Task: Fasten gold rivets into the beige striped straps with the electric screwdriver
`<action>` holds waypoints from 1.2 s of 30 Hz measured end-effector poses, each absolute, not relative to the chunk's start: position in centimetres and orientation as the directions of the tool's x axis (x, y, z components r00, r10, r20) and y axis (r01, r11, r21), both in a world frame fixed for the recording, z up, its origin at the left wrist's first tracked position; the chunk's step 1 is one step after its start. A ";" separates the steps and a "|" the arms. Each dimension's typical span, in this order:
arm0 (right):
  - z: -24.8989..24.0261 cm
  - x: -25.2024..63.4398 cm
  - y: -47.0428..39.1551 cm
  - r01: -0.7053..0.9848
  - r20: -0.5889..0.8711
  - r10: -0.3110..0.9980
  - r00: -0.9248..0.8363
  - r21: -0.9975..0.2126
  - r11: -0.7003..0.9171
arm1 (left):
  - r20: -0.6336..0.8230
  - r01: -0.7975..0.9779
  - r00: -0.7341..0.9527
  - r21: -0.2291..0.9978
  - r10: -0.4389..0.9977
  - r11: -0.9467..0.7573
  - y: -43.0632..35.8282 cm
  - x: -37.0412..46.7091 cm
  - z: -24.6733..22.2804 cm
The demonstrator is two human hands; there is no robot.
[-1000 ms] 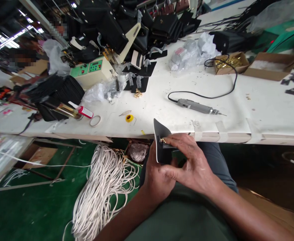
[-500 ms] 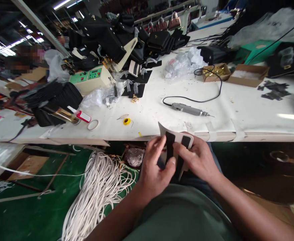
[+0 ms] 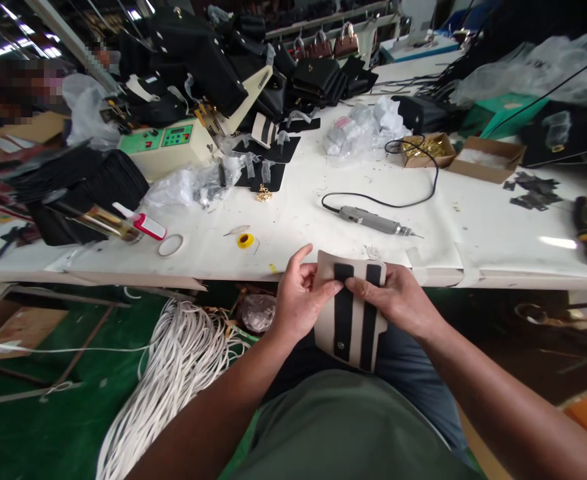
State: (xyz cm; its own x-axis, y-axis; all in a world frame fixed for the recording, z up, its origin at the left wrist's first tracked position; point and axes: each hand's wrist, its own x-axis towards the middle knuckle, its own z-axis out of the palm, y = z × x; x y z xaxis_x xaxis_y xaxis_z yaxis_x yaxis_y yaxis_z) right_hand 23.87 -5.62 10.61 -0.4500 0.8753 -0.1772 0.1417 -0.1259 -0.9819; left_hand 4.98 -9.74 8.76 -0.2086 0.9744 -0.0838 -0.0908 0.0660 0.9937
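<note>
Between a worker's hands, above the lap and just short of the bench point(image 3: 303, 220), the head view shows a beige panel point(image 3: 357, 323) with two black strips, its striped face toward the wearer. The left hand point(image 3: 296, 303) pinches its left side, thumb across the face, index finger lifted beside the upper corner; the right hand point(image 3: 406, 300) clasps the opposite edge, thumb reaching over to the left-hand strip, the tips almost meeting. Fingers behind are hidden. A round metal stud point(image 3: 341, 345) sits below both thumbs. Beyond the right hand lies a gray power screwdriver point(image 3: 373, 221); beyond the left, a yellow roll point(image 3: 245, 241) and a heap of gold-colored hardware point(image 3: 263, 193). The panel looks light and thin, probably firm yet bendable, and unlikely to break. Its long side edges seem the surest hold; the smooth face could slip under a lone thumb.
</note>
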 end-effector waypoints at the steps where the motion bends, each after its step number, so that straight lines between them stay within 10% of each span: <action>1: 10.6 23.8 -5.2 0.161 -0.200 0.867 -0.457 -0.977 -0.140 | -0.104 -0.103 -0.204 0.991 0.973 0.084 -9.5 4.8 8.7; 23: 5.9 20.5 7.7 0.490 -0.537 0.680 -0.500 -0.823 -0.289 | -0.364 0.125 0.089 0.928 0.927 0.352 1.7 0.1 4.0; 36: 5.0 18.9 8.3 0.597 -0.580 0.728 -0.367 -0.746 -0.294 | -0.247 0.709 0.035 0.690 0.968 0.150 3.3 0.0 4.5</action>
